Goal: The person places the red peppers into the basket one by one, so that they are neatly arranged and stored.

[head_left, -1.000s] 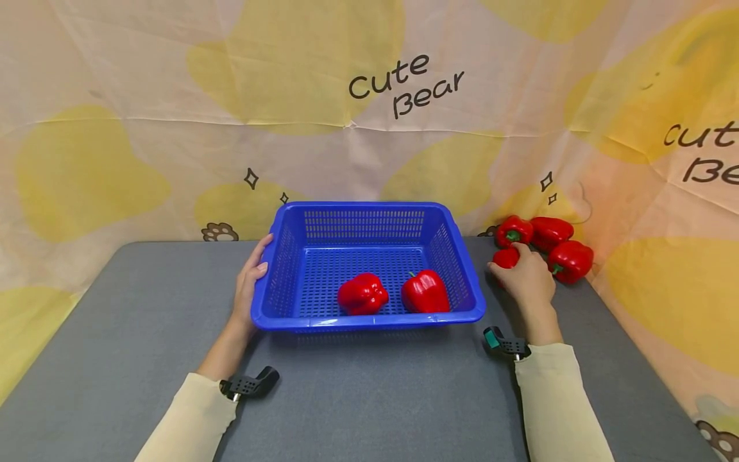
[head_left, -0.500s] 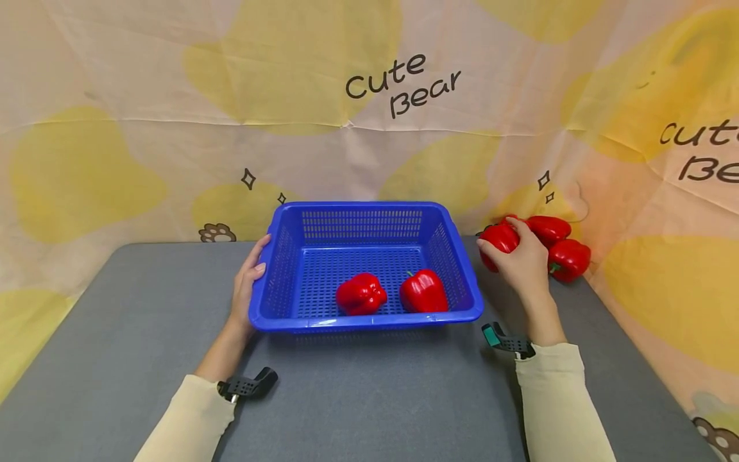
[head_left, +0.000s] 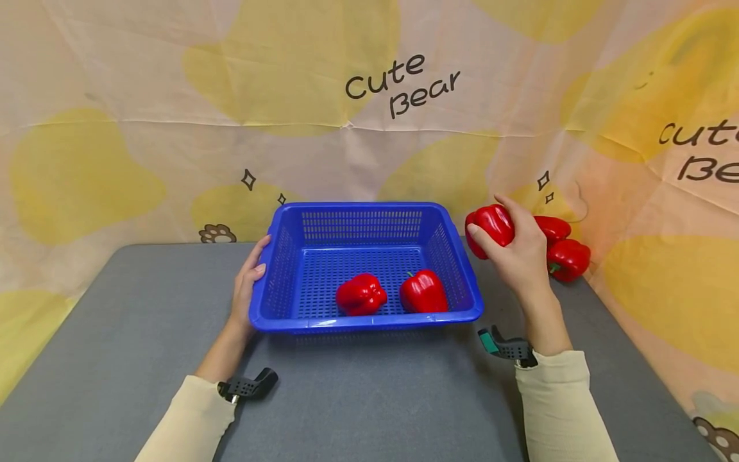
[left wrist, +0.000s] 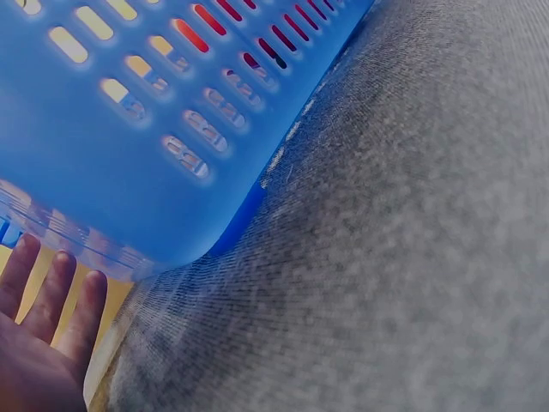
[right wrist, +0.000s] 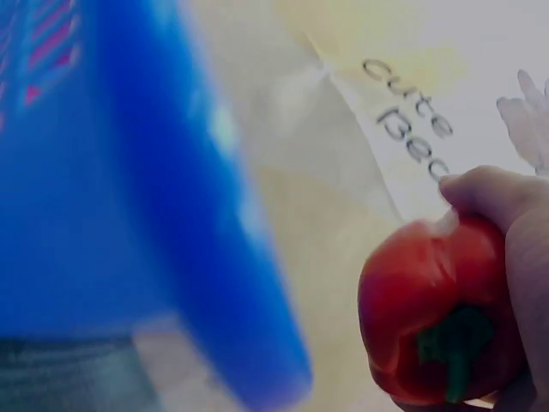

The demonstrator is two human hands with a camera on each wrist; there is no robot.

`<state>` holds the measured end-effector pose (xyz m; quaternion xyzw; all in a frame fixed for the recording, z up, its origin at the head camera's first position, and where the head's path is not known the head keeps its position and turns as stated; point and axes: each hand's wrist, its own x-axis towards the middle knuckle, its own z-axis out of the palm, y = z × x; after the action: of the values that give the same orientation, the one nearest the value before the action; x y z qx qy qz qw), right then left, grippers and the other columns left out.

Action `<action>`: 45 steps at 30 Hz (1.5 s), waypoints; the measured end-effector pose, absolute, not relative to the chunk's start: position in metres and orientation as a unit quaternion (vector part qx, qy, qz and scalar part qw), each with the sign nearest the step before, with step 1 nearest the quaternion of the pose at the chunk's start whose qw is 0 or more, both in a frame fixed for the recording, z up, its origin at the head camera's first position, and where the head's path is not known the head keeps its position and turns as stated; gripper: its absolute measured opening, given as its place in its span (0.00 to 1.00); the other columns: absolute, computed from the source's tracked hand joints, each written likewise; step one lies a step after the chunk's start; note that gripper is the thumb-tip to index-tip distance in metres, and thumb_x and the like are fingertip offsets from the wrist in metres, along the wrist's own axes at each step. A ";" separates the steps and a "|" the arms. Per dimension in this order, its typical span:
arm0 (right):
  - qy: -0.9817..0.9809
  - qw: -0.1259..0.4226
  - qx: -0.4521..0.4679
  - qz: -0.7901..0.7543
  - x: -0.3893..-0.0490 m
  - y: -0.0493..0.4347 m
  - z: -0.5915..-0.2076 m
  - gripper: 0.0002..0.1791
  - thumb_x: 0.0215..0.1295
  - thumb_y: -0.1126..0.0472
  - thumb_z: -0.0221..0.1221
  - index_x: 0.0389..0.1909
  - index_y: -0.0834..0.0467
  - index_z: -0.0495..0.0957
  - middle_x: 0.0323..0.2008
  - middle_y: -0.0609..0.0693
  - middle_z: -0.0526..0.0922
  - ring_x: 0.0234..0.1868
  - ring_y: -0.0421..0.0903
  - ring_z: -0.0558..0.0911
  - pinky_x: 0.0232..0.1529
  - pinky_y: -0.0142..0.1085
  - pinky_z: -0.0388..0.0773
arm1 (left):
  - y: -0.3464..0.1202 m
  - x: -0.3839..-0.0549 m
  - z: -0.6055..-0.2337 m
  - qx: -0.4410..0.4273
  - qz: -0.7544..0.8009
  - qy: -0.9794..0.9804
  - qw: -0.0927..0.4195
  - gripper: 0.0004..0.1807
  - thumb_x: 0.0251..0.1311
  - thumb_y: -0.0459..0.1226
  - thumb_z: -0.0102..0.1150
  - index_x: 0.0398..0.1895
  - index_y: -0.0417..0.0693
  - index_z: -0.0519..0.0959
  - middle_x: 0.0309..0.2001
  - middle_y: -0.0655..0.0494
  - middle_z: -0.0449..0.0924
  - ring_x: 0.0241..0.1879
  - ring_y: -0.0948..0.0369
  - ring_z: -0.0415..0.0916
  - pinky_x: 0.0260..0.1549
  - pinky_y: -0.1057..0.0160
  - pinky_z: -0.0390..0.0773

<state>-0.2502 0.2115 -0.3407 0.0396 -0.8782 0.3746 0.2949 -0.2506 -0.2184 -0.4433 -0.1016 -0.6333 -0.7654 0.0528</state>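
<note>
My right hand (head_left: 522, 247) grips a red bell pepper (head_left: 491, 228), lifted off the table just right of the basket's back right corner. In the right wrist view the thumb and palm lie against the pepper (right wrist: 433, 309), its green stem facing the camera. My left hand (head_left: 245, 282) rests at the left side of the blue plastic basket (head_left: 369, 323). Straight fingers (left wrist: 81, 318) touch or nearly touch its outer wall in the left wrist view. Two red bell peppers, one on the left (head_left: 361, 294) and one on the right (head_left: 424, 292), lie inside the basket near its front wall.
Beyond my right hand, more red peppers sit at the table's back right edge, a front one (head_left: 568, 260) and a rear one (head_left: 552, 228); the hand may hide another. A patterned cloth (head_left: 323, 154) hangs behind the grey table (head_left: 369, 398).
My right hand has picked the pepper out of the group at the right, raised it and carried it slightly left toward the basket. The left hand and basket have stayed put.
</note>
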 end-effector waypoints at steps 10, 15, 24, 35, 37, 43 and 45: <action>-0.881 0.269 0.125 0.368 -0.248 0.187 -0.340 0.35 0.62 0.53 0.66 0.72 0.47 0.70 0.64 0.58 0.77 0.60 0.58 0.77 0.52 0.63 0.80 | -0.218 -0.251 -0.443 -0.096 -0.766 -0.634 0.051 0.31 0.73 0.40 0.33 0.80 0.56 0.56 0.79 0.47 0.53 0.63 0.58 0.69 0.52 0.69 0.79; -0.886 0.243 0.154 0.363 -0.248 0.178 -0.346 0.37 0.60 0.54 0.68 0.72 0.48 0.69 0.65 0.58 0.75 0.61 0.58 0.77 0.50 0.61 0.82 | -0.218 -0.250 -0.443 -0.097 -0.767 -0.632 0.053 0.31 0.73 0.40 0.33 0.79 0.56 0.57 0.79 0.47 0.54 0.62 0.59 0.69 0.51 0.69 0.79; -0.900 0.210 0.167 0.345 -0.252 0.174 -0.359 0.38 0.60 0.52 0.69 0.72 0.47 0.69 0.65 0.57 0.74 0.60 0.58 0.77 0.47 0.59 0.83 | -0.216 -0.251 -0.442 -0.098 -0.770 -0.629 0.050 0.31 0.72 0.40 0.34 0.79 0.56 0.57 0.79 0.46 0.53 0.63 0.59 0.68 0.52 0.69 0.79; -0.925 0.165 0.183 0.289 -0.256 0.170 -0.366 0.39 0.61 0.48 0.69 0.73 0.43 0.67 0.67 0.55 0.72 0.60 0.60 0.78 0.46 0.57 0.84 | -0.214 -0.253 -0.442 -0.101 -0.771 -0.627 0.048 0.31 0.72 0.40 0.35 0.79 0.56 0.57 0.79 0.47 0.53 0.64 0.58 0.68 0.52 0.69 0.78; -0.928 0.163 0.186 0.279 -0.256 0.169 -0.367 0.38 0.61 0.47 0.68 0.72 0.43 0.68 0.68 0.55 0.71 0.60 0.60 0.77 0.46 0.57 0.84 | -0.215 -0.253 -0.442 -0.103 -0.774 -0.623 0.047 0.31 0.72 0.40 0.34 0.79 0.56 0.58 0.79 0.48 0.55 0.63 0.58 0.69 0.52 0.69 0.78; -0.931 0.159 0.188 0.269 -0.257 0.164 -0.367 0.33 0.62 0.46 0.67 0.69 0.44 0.72 0.70 0.55 0.69 0.63 0.61 0.75 0.49 0.58 0.83 | -0.218 -0.252 -0.444 -0.104 -0.779 -0.617 0.047 0.31 0.72 0.39 0.33 0.79 0.55 0.58 0.76 0.48 0.58 0.60 0.61 0.72 0.50 0.68 0.79; -0.933 0.160 0.192 0.260 -0.258 0.163 -0.368 0.33 0.62 0.46 0.67 0.68 0.45 0.72 0.69 0.55 0.70 0.64 0.61 0.75 0.49 0.58 0.83 | -0.219 -0.252 -0.445 -0.104 -0.778 -0.618 0.048 0.31 0.72 0.39 0.33 0.79 0.55 0.58 0.76 0.48 0.58 0.59 0.61 0.72 0.50 0.68 0.79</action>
<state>-0.2581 0.1628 -0.3681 0.1919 -0.9328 0.2598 0.1601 -0.2523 -0.2191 -0.4447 -0.1038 -0.6180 -0.7779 0.0479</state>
